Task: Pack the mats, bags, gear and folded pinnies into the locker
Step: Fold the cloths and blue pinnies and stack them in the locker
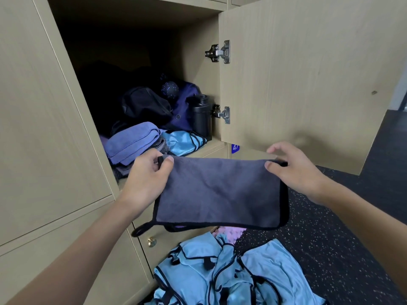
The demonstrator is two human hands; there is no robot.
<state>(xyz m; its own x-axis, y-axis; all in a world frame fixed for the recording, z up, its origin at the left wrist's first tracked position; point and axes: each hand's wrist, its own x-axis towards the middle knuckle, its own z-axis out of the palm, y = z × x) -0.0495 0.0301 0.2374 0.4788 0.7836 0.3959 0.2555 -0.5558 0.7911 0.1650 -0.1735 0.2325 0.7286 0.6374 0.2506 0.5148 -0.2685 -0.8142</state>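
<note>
Pinching a folded grey towel (pixel 218 192) by its top corners, left hand (pixel 149 177) at one end and right hand (pixel 295 170) at the other, just in front of the open locker (pixel 198 62). Stowed inside: purple towels (pixel 132 142), a folded blue pinny (pixel 182 142), dark bags (pixel 145 106), a black bottle (pixel 201 116). Heaped on the floor below: loose blue pinnies (pixel 231 271).

bright daylight | locker (pixel 123 69) interior dark | edges bowed | right fingers (pixel 278 148) blurred
</note>
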